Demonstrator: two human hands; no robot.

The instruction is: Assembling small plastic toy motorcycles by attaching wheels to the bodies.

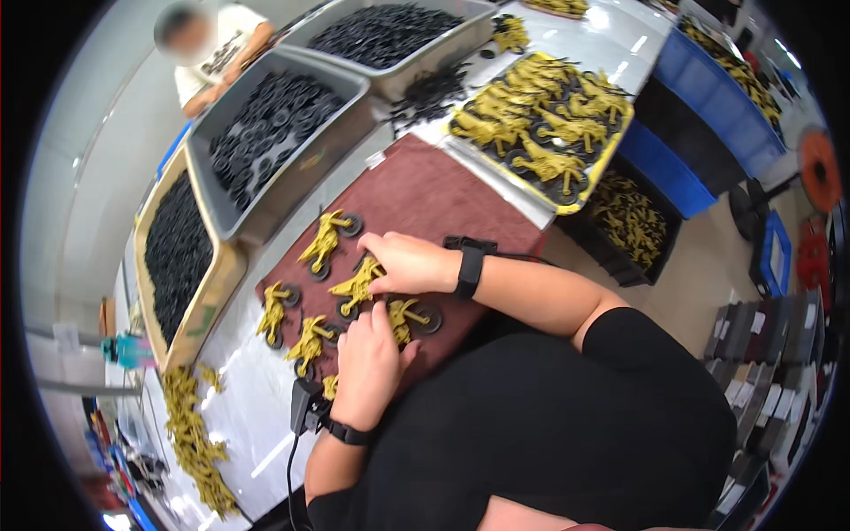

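Observation:
My right hand (pixel 409 264) has its thumb and fingers around a yellow toy motorcycle (pixel 358 281) with black wheels on the brown cloth. My left hand (pixel 367 358) is just nearer to me, fingers stretched out and thumb apart, fingertips close to that motorcycle. Partly under the left hand's right side lies another yellow motorcycle (pixel 403 320) with a black wheel. More such motorcycles lie on the cloth to the left: one at the far side (pixel 326 239), one at the left edge (pixel 273 314), and one beside the left hand (pixel 310 343).
The brown cloth (pixel 443 190) covers part of the white table. Grey bins of black wheels (pixel 274 124) and black parts (pixel 381 35) stand beyond, with a cream bin (pixel 177 257) at left. Yellow parts (pixel 195 442) lie nearby. A yellow-rimmed tray (pixel 567 209) holds motorcycles. Another person (pixel 217 53) sits opposite.

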